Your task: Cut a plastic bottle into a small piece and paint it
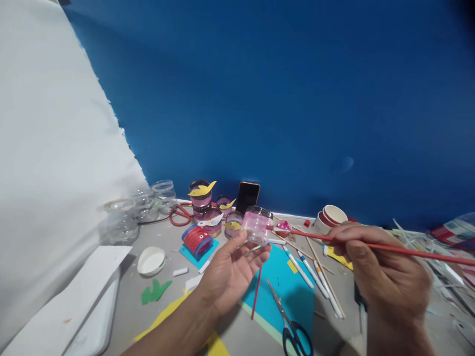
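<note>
Near the middle of the head view, my left hand (237, 272) grips a small clear plastic cup (256, 225), partly coated in pink paint with a dark band at its far end. My right hand (382, 277) pinches a long red-handled paintbrush (308, 234) that lies almost level. The brush's pink tip meets the cup's right side, or is very close to it. Behind the cup stand several purple-painted cups (202, 198) with yellow paper fish shapes. A pink paint pot (283, 226) is just beyond the brush tip.
Scissors (287, 321) lie on blue paper (274, 287) below my hands. Markers (315, 274) and wooden sticks lie to the right. Clear containers (122, 220) stand at left, a phone (248, 195) leans on the wall, and paper cups (332, 217) stand at back right.
</note>
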`<state>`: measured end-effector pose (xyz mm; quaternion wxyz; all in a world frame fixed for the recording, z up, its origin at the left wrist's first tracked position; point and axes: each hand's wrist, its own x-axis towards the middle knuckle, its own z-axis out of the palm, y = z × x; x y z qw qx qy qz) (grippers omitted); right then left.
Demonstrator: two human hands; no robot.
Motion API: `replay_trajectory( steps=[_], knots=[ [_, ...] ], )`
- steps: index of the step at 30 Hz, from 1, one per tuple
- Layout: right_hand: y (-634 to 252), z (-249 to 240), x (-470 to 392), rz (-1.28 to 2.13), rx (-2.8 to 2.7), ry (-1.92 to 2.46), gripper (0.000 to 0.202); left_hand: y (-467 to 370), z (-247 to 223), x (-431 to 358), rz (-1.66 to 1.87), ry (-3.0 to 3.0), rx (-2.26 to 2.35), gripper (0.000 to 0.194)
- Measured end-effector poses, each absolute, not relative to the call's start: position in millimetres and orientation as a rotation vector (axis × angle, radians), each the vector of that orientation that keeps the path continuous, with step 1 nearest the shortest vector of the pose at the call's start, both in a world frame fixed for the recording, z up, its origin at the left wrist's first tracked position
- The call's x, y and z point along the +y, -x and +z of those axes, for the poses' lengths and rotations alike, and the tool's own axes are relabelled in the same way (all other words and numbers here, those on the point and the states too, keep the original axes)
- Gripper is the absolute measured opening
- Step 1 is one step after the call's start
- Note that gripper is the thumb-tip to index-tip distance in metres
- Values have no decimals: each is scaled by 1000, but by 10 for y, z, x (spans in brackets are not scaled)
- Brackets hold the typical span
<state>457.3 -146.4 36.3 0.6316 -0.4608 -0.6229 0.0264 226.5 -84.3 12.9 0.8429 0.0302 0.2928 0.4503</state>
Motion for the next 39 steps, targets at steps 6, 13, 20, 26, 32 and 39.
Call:
replay_trajectory(
  steps=[6,13,20,26,32,39],
  knots=[
    [-4571,382,-1464,45,-1450,1077,10,-2257,109,-843,940,-66,601,11],
    [-4509,356,-1457,2,-1475,1052,11,-2274,124,-875,930,-110,653,10],
    [-4500,382,-1483,-4,-1401,1067,12,-2269,121,-864,948,-112,642,12],
    [-4482,412,-1483,-6,-1438,1082,12,-2253,116,-852,941,-103,603,21],
    [-4469,400,-1476,32,-1465,979,14,-2281,109,-864,939,-126,605,21],
    [-4484,425,-1498,23,-1433,981,15,-2265,63,-868,941,-135,616,18]
  ],
)
